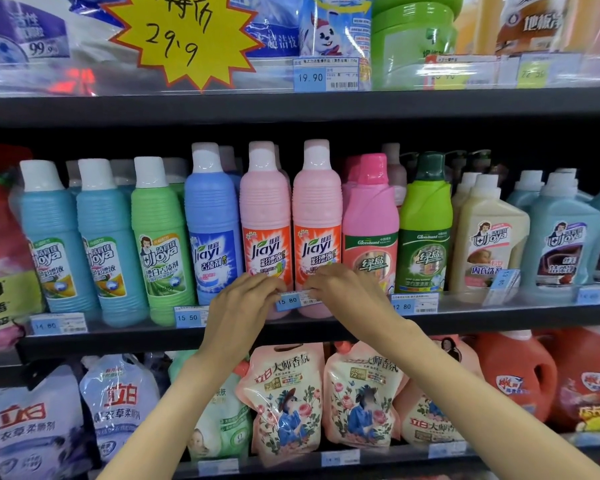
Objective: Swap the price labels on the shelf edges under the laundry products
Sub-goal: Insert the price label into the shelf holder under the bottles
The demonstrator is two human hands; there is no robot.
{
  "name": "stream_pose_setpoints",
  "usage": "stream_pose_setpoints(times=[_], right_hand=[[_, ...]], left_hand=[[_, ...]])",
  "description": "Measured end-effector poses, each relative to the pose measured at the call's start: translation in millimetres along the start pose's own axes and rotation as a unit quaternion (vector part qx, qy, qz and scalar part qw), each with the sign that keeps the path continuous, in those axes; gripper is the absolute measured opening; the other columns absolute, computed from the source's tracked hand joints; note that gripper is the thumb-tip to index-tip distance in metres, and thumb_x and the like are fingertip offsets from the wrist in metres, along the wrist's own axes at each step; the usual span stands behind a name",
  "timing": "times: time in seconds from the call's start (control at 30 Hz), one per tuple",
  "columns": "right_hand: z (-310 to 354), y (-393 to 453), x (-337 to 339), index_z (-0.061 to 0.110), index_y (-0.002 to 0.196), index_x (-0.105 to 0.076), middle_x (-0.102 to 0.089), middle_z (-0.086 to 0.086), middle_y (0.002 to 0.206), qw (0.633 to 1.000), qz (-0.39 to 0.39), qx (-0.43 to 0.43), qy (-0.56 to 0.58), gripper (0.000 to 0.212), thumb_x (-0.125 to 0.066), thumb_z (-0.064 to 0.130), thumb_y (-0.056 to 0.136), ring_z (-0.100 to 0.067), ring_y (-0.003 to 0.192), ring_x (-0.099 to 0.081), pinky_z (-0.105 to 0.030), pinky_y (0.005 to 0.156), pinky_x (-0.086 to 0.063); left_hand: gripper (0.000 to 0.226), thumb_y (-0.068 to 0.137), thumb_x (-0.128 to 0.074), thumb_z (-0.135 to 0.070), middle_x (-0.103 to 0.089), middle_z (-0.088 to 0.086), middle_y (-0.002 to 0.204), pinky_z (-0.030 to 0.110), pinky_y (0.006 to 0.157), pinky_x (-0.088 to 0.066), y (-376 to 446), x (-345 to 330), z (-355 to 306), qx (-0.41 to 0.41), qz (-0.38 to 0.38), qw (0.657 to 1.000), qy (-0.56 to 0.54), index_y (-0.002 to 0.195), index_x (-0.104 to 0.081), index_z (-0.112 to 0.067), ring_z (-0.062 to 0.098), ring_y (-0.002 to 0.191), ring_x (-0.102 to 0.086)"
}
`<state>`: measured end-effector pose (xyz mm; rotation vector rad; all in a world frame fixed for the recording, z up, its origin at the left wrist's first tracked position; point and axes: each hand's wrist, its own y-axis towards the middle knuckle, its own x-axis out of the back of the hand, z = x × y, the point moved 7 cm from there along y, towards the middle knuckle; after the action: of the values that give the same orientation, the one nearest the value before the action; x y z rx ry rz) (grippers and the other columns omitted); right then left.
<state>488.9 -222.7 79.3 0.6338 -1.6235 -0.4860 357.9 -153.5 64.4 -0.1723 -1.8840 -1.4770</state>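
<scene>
Blue-and-white paper price label (293, 300) pinched at frame centre by left hand (240, 303) and right hand (343, 289).
Two ribbed pink plastic bottles (291, 216) are partly hidden behind both.

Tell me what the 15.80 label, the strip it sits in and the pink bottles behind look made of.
15.80 label: thin printed paper or card, matte, blue-and-white. Strip: clear glossy plastic, judging by glare and the bottles showing through. Pink bottles: opaque moulded plastic, ribbed, soft sheen, with white caps.

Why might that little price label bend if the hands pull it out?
The price label looks like a thin paper strip, so it probably flexes easily and weighs almost nothing. Both the left hand and right hand pinch its ends, perhaps to stop it buckling.
</scene>
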Motion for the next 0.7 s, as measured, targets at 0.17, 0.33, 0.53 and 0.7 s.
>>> stream_pose_setpoints(times=[0.17,0.33,0.53,0.7], right_hand=[[0.0,-4.9,7.2,0.021,0.104,-0.068,-0.068,0.005,0.101,0.999,-0.029,-0.001,0.037,0.035,-0.074,0.001,0.076,-0.019,0.097,-0.061,-0.037,0.060,-0.055],[2.0,-7.8,1.9,0.018,0.104,-0.069,-0.067,0.002,0.099,0.999,-0.006,0.012,0.036,0.034,-0.071,-0.001,0.077,-0.020,0.096,-0.062,-0.039,0.060,-0.056],[1.3,-10.2,-6.7,0.021,0.105,-0.067,-0.066,0.003,0.100,0.999,-0.003,0.006,0.041,0.037,-0.071,-0.003,0.077,-0.020,0.096,-0.061,-0.039,0.059,-0.055],[2.9,-14.4,-9.0,0.019,0.105,-0.068,-0.066,0.003,0.099,0.999,-0.003,0.001,0.047,0.045,-0.068,-0.011,0.072,-0.022,0.092,-0.063,-0.041,0.058,-0.054]], left_hand=[[0.012,0.080,-0.076,-0.015,-0.069,-0.014,0.086,0.021,0.059,-0.039,-0.2,0.7,-1.8,-0.014,0.003,1.000,-0.003,0.088,-0.073,-0.023,0.008,0.082,-0.057],[0.011,0.079,-0.077,-0.015,-0.069,-0.014,0.085,0.020,0.057,-0.039,-3.0,-1.8,-1.6,-0.018,0.001,1.000,-0.002,0.086,-0.074,-0.023,0.009,0.080,-0.056],[0.017,0.076,-0.079,-0.010,-0.070,-0.014,0.087,0.025,0.056,-0.047,-4.6,-3.2,-1.1,-0.030,0.000,0.999,-0.011,0.087,-0.076,-0.022,0.010,0.081,-0.057],[0.023,0.074,-0.079,-0.004,-0.069,-0.012,0.087,0.030,0.052,-0.049,-6.2,-3.3,-2.8,-0.053,0.003,0.999,0.005,0.090,-0.076,-0.021,0.011,0.079,-0.057]])
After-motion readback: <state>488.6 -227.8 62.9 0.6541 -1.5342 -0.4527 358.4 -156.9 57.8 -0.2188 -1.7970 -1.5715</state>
